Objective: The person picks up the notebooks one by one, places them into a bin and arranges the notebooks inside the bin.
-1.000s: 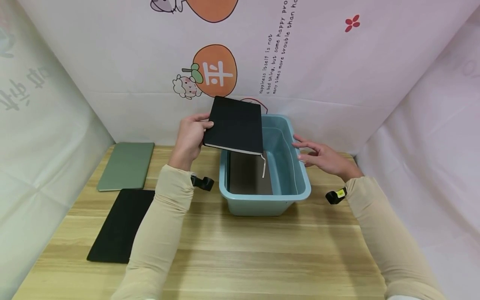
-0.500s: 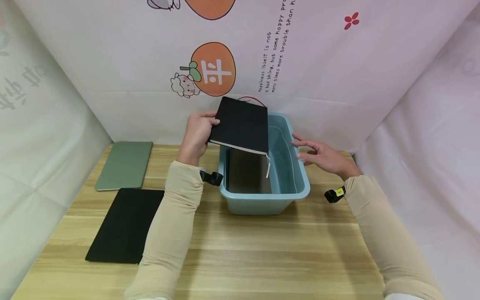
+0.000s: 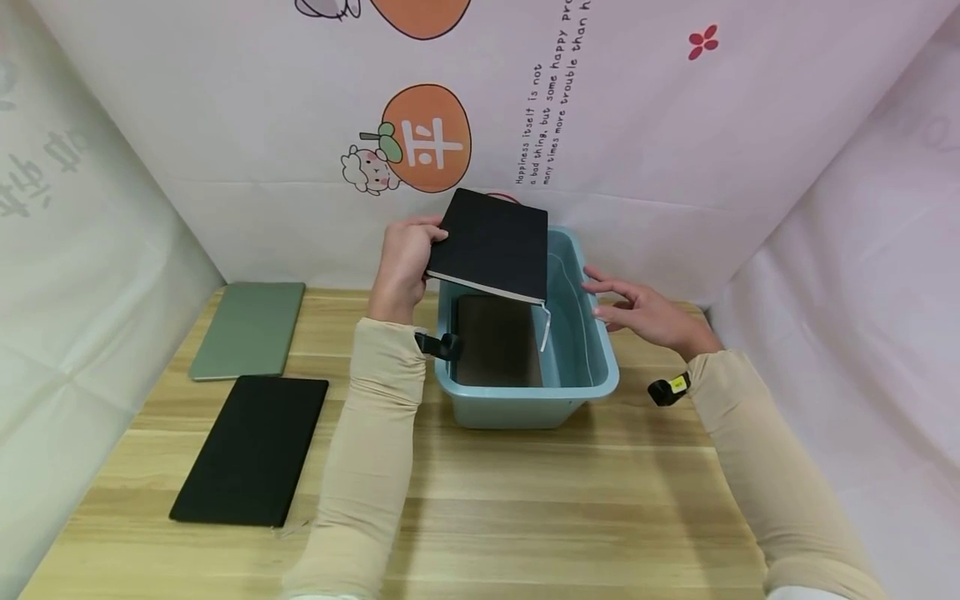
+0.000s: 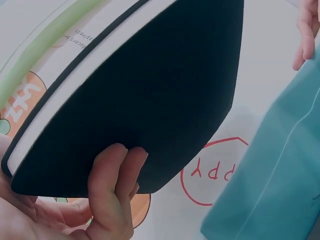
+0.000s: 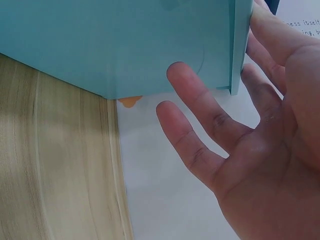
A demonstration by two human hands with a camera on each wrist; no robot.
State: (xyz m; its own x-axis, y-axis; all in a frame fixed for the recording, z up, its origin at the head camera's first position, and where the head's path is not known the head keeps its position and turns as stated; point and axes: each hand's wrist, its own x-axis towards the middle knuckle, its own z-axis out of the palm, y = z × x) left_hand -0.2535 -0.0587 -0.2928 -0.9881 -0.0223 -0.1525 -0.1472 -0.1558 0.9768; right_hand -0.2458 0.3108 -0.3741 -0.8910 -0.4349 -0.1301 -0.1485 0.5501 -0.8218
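The person's left hand (image 3: pixel 402 267) grips a black rectangular notebook with a smooth cover and pale page edges (image 3: pixel 491 244) by its left edge, the fingers (image 4: pixel 106 182) curled against one cover in the left wrist view. The notebook is tilted, raised over the far left part of a pale blue, rectangular plastic bin with rounded corners (image 3: pixel 534 393), and a thin white ribbon (image 3: pixel 546 329) hangs from its near right corner. Inside the bin, a dark grey-brown, flat rectangular notebook (image 3: pixel 497 343) lies along the left side, its far end hidden beneath the raised one. The right hand (image 3: pixel 647 315) is at the bin's right rim, its fingers spread and holding nothing; contact with the rim is hard to tell. On the wood-grain table (image 3: pixel 517 517), left of the bin, a sage green rectangular notebook (image 3: pixel 251 329) lies near the back edge, and a second black rectangular notebook (image 3: pixel 251 452) lies just in front of it. Beige sleeves (image 3: pixel 382 408) cover both forearms. Behind the bin hangs a white sheet (image 3: pixel 637 125) printed with orange fruit and lettering.
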